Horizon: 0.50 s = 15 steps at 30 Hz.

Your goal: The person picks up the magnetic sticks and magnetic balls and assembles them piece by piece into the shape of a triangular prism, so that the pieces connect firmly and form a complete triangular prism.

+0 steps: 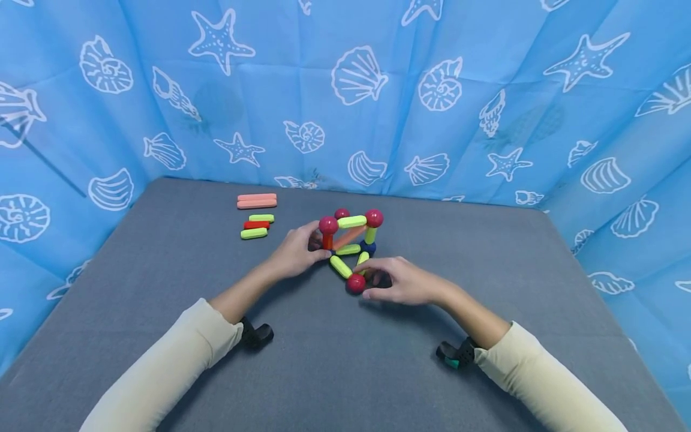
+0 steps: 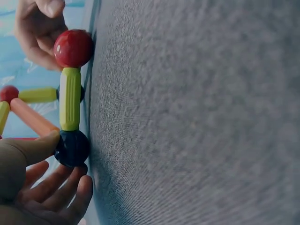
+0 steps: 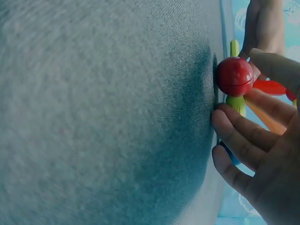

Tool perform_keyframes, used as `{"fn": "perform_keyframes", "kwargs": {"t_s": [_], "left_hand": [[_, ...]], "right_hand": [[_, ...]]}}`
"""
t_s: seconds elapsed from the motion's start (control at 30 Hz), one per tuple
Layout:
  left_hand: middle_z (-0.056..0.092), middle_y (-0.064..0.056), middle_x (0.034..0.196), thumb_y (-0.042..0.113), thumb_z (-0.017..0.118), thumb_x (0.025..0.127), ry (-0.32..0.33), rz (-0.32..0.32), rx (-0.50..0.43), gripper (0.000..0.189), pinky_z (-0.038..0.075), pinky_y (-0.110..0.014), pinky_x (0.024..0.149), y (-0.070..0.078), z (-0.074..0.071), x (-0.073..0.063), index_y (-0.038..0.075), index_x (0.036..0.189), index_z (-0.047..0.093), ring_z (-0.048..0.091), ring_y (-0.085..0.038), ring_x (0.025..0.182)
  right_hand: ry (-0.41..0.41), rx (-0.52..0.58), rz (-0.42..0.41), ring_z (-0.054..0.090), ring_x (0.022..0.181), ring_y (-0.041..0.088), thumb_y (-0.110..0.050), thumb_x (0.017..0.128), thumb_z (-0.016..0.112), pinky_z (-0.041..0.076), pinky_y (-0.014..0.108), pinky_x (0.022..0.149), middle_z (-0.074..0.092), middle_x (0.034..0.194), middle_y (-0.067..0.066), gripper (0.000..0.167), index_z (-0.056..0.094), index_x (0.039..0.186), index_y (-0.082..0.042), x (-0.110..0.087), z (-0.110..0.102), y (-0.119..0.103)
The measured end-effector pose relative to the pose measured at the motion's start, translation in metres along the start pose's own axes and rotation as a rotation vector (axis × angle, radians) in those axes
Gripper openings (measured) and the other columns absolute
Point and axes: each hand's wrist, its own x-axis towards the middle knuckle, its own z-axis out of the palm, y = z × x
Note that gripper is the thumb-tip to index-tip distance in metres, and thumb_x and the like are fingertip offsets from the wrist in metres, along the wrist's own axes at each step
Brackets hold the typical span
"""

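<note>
A frame of rods and balls [image 1: 353, 221] stands mid-table, built from yellow-green, orange and red rods with red and dark blue balls. My left hand [image 1: 296, 252] is at its left side, thumb and fingers around a dark blue ball [image 2: 72, 148] at the base, below an upright red rod [image 1: 327, 242]. My right hand [image 1: 405, 281] is by the nearest red ball [image 1: 356, 283], which joins two yellow-green rods low at the front. Its index finger reaches this ball, while its thumb is spread a little apart in the left wrist view. The other right fingers [image 3: 236, 133] extend loosely beside the base.
At the back left lie two pink rods [image 1: 257, 201] side by side. In front of them are two yellow-green rods [image 1: 254, 233] with a red rod [image 1: 256, 225] between. A blue shell-print curtain [image 1: 356, 120] hangs behind the grey table [image 1: 345, 372].
</note>
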Motion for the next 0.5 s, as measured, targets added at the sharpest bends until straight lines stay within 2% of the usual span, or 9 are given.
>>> {"fn": "perform_keyframes", "kwargs": {"t_s": [0.07,0.13,0.2,0.27,0.37,0.43,0.5], "left_hand": [[0.069,-0.013,0.111,0.008,0.075,0.088,0.003,-0.003,-0.003,0.046,0.050,-0.045,0.098,0.000,0.000,0.002,0.004,0.130,0.056,0.065,-0.027,0.107],[0.069,-0.014,0.114,0.007,0.074,0.089,0.001,-0.004,-0.008,0.047,0.049,-0.045,0.099,0.000,0.000,0.004,0.005,0.132,0.056,0.065,-0.027,0.109],[0.068,-0.015,0.118,0.006,0.073,0.090,0.000,-0.002,-0.016,0.048,0.048,-0.045,0.100,-0.001,0.000,0.005,0.005,0.134,0.055,0.064,-0.028,0.112],[0.067,-0.016,0.120,0.005,0.072,0.090,0.000,-0.002,-0.031,0.049,0.047,-0.044,0.101,-0.002,0.001,0.007,0.005,0.135,0.055,0.064,-0.029,0.114],[0.066,-0.016,0.124,0.005,0.072,0.090,0.003,-0.006,-0.050,0.049,0.046,-0.045,0.103,-0.004,0.002,0.009,0.005,0.136,0.054,0.063,-0.029,0.117],[0.065,-0.016,0.127,0.005,0.072,0.091,0.001,-0.007,-0.069,0.051,0.045,-0.045,0.104,-0.005,0.003,0.010,0.004,0.138,0.053,0.061,-0.029,0.119],[0.064,-0.017,0.130,0.005,0.071,0.091,-0.005,-0.008,-0.084,0.052,0.044,-0.046,0.105,-0.005,0.003,0.011,0.004,0.140,0.052,0.060,-0.030,0.122]], "right_hand": [[0.000,0.023,-0.012,0.065,0.099,0.017,-0.025,0.094,0.069,0.053,0.040,0.087,0.068,0.114,0.003,0.043,0.061,0.132,-0.008,-0.001,-0.003,0.004],[0.037,0.036,-0.009,0.066,0.098,0.017,-0.022,0.094,0.069,0.054,0.039,0.086,0.070,0.111,0.003,0.034,0.066,0.124,-0.006,-0.001,-0.009,0.011],[0.108,0.033,0.013,0.066,0.094,0.018,-0.017,0.093,0.070,0.055,0.039,0.083,0.071,0.105,0.005,0.025,0.069,0.114,-0.003,-0.001,-0.016,0.018],[0.193,0.025,0.045,0.067,0.094,0.021,-0.014,0.092,0.070,0.055,0.040,0.083,0.071,0.102,0.009,0.023,0.069,0.111,0.000,0.000,-0.022,0.026],[0.277,0.023,0.096,0.067,0.101,0.029,-0.013,0.091,0.071,0.054,0.045,0.085,0.068,0.114,0.016,0.036,0.062,0.123,0.001,0.005,-0.027,0.033],[0.292,0.042,0.104,0.065,0.108,0.034,-0.013,0.091,0.072,0.053,0.048,0.090,0.064,0.124,0.020,0.048,0.055,0.133,0.001,0.009,-0.027,0.036],[0.283,0.050,0.103,0.063,0.111,0.035,-0.013,0.090,0.072,0.052,0.049,0.092,0.062,0.126,0.020,0.050,0.054,0.135,0.001,0.014,-0.026,0.037]]}}
